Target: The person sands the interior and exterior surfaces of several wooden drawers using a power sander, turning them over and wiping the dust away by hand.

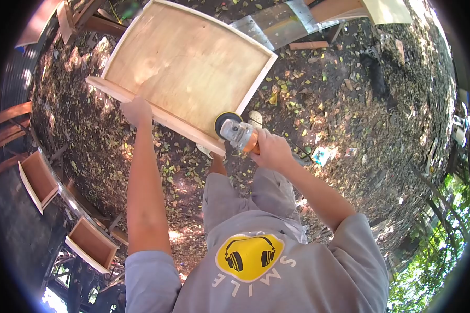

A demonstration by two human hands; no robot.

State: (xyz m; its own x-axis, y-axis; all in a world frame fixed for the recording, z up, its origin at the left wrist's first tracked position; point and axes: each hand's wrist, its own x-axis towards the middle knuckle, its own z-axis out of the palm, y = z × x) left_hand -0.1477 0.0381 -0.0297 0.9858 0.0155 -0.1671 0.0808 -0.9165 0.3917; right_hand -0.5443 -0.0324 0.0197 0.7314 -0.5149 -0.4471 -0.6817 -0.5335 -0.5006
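A large wooden drawer [188, 62] with a pale bottom panel and raised edges is held tilted in front of me. My left hand [137, 111] grips its near edge board, toward the left end. In my right hand [272, 149] is an orange and grey angle grinder [239, 134], with my fingers wrapped round its body. The grinder's round black and yellow disc lies at the drawer's near right corner; whether it touches the wood I cannot tell. A cord trails from the tool's rear beside my right wrist.
Two small drawers [40, 180] [92, 244] stand at the lower left. Behind the large drawer is a clear-topped surface [277, 26]. Wood scraps [309, 45] and leaves lie on the ground. My shoe [255, 119] shows beside the disc.
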